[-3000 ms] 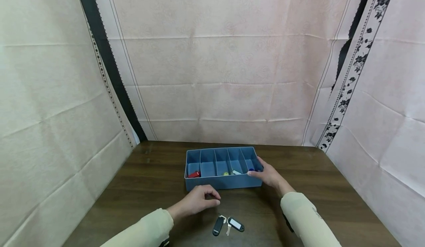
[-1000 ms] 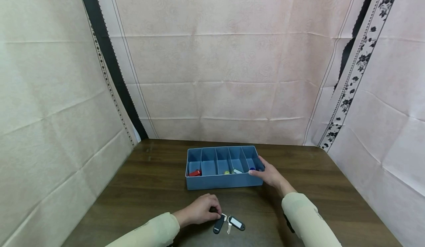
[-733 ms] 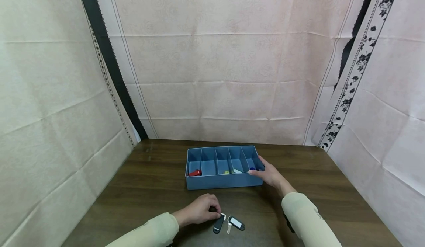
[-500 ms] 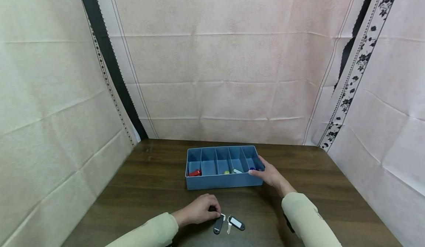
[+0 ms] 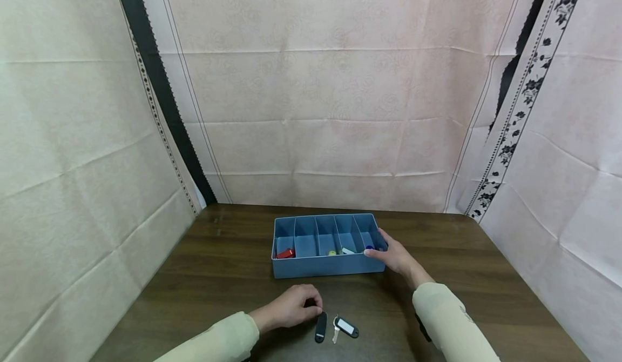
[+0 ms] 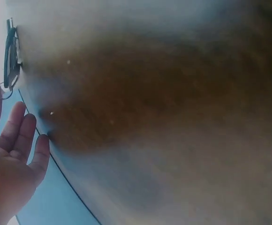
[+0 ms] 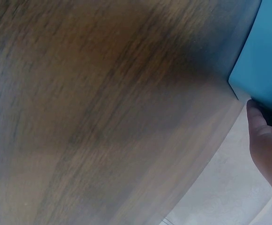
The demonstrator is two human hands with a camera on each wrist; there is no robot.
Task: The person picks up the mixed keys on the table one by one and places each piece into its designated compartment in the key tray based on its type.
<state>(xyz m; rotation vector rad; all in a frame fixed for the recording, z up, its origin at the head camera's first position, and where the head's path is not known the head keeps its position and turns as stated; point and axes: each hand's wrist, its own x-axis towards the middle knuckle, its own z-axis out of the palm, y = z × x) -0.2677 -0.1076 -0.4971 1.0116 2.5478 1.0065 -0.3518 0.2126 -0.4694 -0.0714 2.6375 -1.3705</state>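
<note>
My left hand [image 5: 291, 305] pinches the ring of a black key tag [image 5: 320, 327] between thumb and forefinger. In the left wrist view, the tag [image 6: 12, 58] extends from those fingertips, and the other fingers of the hand [image 6: 9, 164] are loosely bent. Beside it on the table lie a second black key tag [image 5: 346, 327] with a white label and a silver key [image 5: 336, 336]. My right hand [image 5: 398, 257] grips the right end of a blue divided box [image 5: 328, 267], thumb over the front rim. Its far fingers are partly hidden.
Inside the box, a red item [image 5: 285, 253] lies in the left compartment. A small yellow piece [image 5: 332, 253], a pale item [image 5: 347, 250] and a dark blue piece [image 5: 370, 247] sit further right. Cloth sheets [image 5: 340, 97] enclose the brown table [image 5: 218, 265].
My left hand has come down from near the box's front to the key tag and taken its ring. The tag has turned slightly straighter. My right hand stays on the box.
</note>
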